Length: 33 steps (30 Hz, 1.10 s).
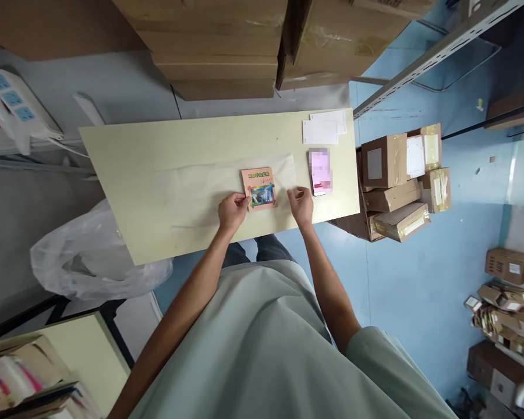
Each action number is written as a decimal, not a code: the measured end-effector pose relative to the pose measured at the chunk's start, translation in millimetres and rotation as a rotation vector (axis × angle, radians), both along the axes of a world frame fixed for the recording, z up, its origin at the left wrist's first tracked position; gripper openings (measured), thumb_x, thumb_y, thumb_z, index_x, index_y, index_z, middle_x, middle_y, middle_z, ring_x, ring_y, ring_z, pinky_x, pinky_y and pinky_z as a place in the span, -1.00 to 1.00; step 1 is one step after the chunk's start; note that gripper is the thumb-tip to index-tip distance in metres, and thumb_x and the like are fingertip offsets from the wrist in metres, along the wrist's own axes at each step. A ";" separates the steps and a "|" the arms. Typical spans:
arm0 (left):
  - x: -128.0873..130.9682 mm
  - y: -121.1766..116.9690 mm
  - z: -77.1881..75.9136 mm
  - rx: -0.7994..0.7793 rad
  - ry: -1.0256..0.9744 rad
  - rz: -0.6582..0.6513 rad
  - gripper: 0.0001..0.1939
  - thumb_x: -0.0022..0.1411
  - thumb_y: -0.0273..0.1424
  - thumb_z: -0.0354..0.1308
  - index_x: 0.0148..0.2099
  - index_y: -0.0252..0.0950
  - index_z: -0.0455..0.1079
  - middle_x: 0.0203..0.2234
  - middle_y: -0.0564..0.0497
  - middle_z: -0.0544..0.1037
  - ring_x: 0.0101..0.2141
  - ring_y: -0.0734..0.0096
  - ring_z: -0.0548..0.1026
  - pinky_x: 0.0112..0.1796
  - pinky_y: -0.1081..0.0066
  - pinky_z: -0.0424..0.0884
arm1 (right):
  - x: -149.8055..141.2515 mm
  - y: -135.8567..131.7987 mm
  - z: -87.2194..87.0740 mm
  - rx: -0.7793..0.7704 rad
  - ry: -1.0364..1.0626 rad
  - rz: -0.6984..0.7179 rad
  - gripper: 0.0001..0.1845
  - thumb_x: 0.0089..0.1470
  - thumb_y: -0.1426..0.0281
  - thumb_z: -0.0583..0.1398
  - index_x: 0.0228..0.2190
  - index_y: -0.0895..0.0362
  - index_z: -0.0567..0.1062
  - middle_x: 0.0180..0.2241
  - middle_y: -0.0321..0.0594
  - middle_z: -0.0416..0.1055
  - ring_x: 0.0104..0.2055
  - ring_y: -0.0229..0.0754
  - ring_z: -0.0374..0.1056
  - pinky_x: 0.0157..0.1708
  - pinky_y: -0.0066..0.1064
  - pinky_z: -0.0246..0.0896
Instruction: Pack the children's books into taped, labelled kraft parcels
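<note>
A small pink booklet (261, 188) with a colourful picture on its cover lies on a thin translucent plastic sheet (201, 192), which is spread over the pale yellow table (126, 174). My left hand (233, 210) is closed at the booklet's lower left edge, thumb and fingers pinching it. To the right of the booklet, my right hand (301, 205) rests by the right end of the sheet, apart from the booklet. Its fingers are curled in, and whatever is between them is too small to make out. A phone (320, 170) with a lit, blurred screen lies just beyond that hand.
White paper slips (320, 132) lie at the table's far right corner. Cardboard boxes (227, 52) stand along the far side, and smaller cartons (384, 160) are stacked to the right. A clear plastic bag (82, 256) hangs at the left, below a power strip (21, 105).
</note>
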<state>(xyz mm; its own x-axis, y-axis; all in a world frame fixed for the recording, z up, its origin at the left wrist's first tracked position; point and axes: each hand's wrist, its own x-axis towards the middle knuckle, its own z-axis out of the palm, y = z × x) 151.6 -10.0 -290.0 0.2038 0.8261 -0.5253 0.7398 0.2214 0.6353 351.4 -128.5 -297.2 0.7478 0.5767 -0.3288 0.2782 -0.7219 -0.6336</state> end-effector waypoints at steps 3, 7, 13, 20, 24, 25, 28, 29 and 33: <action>1.0 -0.5 1.0 -0.005 -0.001 0.010 -0.81 0.26 -0.24 0.27 -0.21 -0.24 0.59 -0.27 -0.08 0.74 -0.21 0.16 0.67 -0.14 0.33 0.50 | 0.8 2.4 -1.8 -0.001 -0.060 0.022 -0.61 0.31 0.05 0.25 -0.11 0.13 0.52 -0.19 -0.05 0.52 -0.06 0.04 0.46 0.06 -0.12 0.36; 1.3 -1.7 1.3 -0.007 -0.014 0.025 -0.81 0.26 -0.23 0.27 -0.22 -0.24 0.59 -0.28 -0.07 0.74 -0.21 0.17 0.67 -0.14 0.34 0.50 | 1.8 6.5 -1.9 -0.007 -0.134 -0.036 -0.60 0.33 0.09 0.23 -0.02 0.14 0.48 -0.17 -0.05 0.52 -0.03 0.05 0.45 0.08 -0.10 0.35; 0.8 -2.7 -1.3 0.016 -0.033 0.041 -0.83 0.24 -0.24 0.29 -0.25 -0.23 0.59 -0.32 -0.06 0.73 -0.22 0.16 0.67 -0.15 0.33 0.50 | 0.2 16.3 8.2 -0.146 -0.085 0.056 -0.75 0.38 0.21 0.13 -0.13 0.10 0.51 -0.11 0.03 0.54 0.07 0.09 0.46 0.09 -0.10 0.38; 1.6 -2.7 -1.3 0.014 -0.015 0.056 -0.84 0.23 -0.24 0.30 -0.26 -0.22 0.61 -0.32 -0.04 0.73 -0.24 0.17 0.66 -0.16 0.32 0.49 | -5.3 21.6 29.4 0.033 0.018 0.065 -0.76 0.42 0.25 0.07 -0.05 0.09 0.46 -0.04 -0.01 0.57 -0.04 -0.04 0.55 -0.04 -0.23 0.48; 0.9 -3.2 2.1 0.006 -0.044 0.064 -0.82 0.22 -0.23 0.31 -0.24 -0.23 0.61 -0.31 -0.05 0.73 -0.24 0.17 0.66 -0.15 0.33 0.50 | -18.0 26.7 37.6 0.121 0.057 0.149 -0.61 0.46 0.20 0.06 0.20 0.07 0.36 -0.04 -0.08 0.58 -0.10 -0.13 0.57 -0.12 -0.33 0.49; 0.9 -3.8 3.5 0.009 -0.055 0.071 -0.81 0.23 -0.22 0.31 -0.23 -0.23 0.61 -0.31 -0.05 0.73 -0.24 0.19 0.66 -0.15 0.33 0.51 | -22.6 28.7 38.3 0.138 0.079 0.174 -0.58 0.46 0.20 0.08 0.23 0.07 0.34 -0.05 -0.09 0.59 -0.14 -0.15 0.57 -0.13 -0.34 0.49; 2.0 -6.2 7.7 0.017 -0.071 0.095 -0.80 0.25 -0.22 0.29 -0.22 -0.23 0.61 -0.30 -0.04 0.74 -0.26 0.22 0.66 -0.15 0.34 0.52 | -37.5 37.7 35.0 0.167 0.174 0.252 -0.56 0.42 0.22 0.13 0.24 0.08 0.38 -0.06 -0.13 0.60 -0.21 -0.17 0.56 -0.17 -0.36 0.49; 2.5 -7.0 8.9 0.015 -0.076 0.104 -0.80 0.25 -0.22 0.29 -0.22 -0.23 0.61 -0.30 -0.04 0.73 -0.26 0.23 0.65 -0.15 0.34 0.52 | -42.1 41.6 32.2 0.161 0.197 0.280 -0.57 0.41 0.24 0.14 0.22 0.08 0.41 -0.07 -0.13 0.61 -0.22 -0.17 0.56 -0.16 -0.36 0.50; 3.4 -10.6 10.4 0.003 -0.120 0.158 -0.80 0.25 -0.27 0.29 -0.15 -0.26 0.58 -0.28 -0.05 0.72 -0.24 0.26 0.65 -0.13 0.36 0.54 | -53.3 57.8 18.6 0.090 0.196 0.367 -0.61 0.38 0.28 0.18 0.17 0.10 0.49 -0.12 -0.14 0.64 -0.17 -0.13 0.58 -0.05 -0.33 0.49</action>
